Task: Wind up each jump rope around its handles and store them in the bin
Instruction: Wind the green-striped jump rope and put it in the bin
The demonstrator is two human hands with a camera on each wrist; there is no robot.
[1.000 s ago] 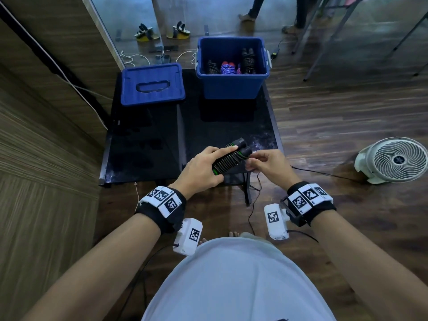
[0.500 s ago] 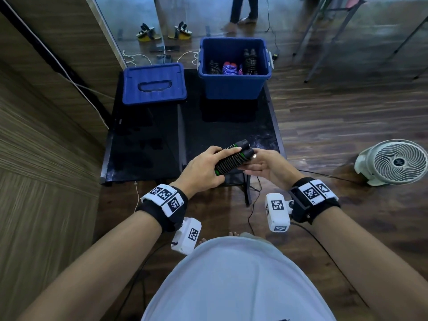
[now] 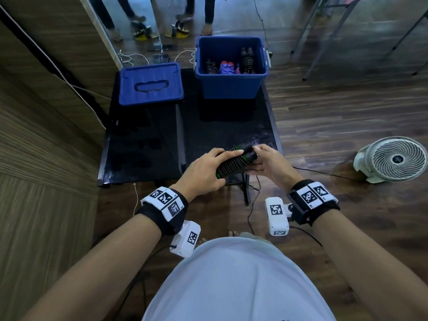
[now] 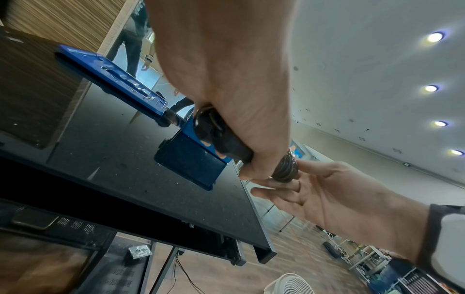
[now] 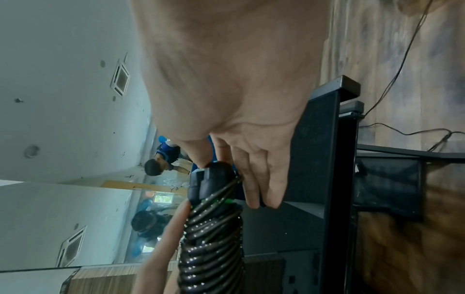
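On my far left the lid (image 3: 151,83) lies flat on the table (image 3: 143,144), well away from the work. Moving right, my left hand (image 3: 203,171) wraps the near end of the rope (image 3: 232,162), fingers curled over the top of the coils and thumb underneath, as far as I can judge from the head view; the left wrist view shows the handle butt poking out of that fist. The bundle's long axis runs from low-left to high-right, its far end tipped toward the bin (image 3: 231,68). At that far end my right hand (image 3: 266,162) cups the handle caps, fingertips (image 5: 254,199) lying alongside the last turns. I read that as a light pinch on the tail of the cord. I cannot tell whether the tail is tucked yet. The rope sits off the table, over its near right edge, held between both hands.

The bin stands straight ahead at the table's far right, open, with other wound ropes already inside. It lies nearly in line with the right hand, so I judge that hand the nearer one for the drop, reaching forward, while the left must release first. Farther right, a fan (image 3: 393,159) sits on the floor.
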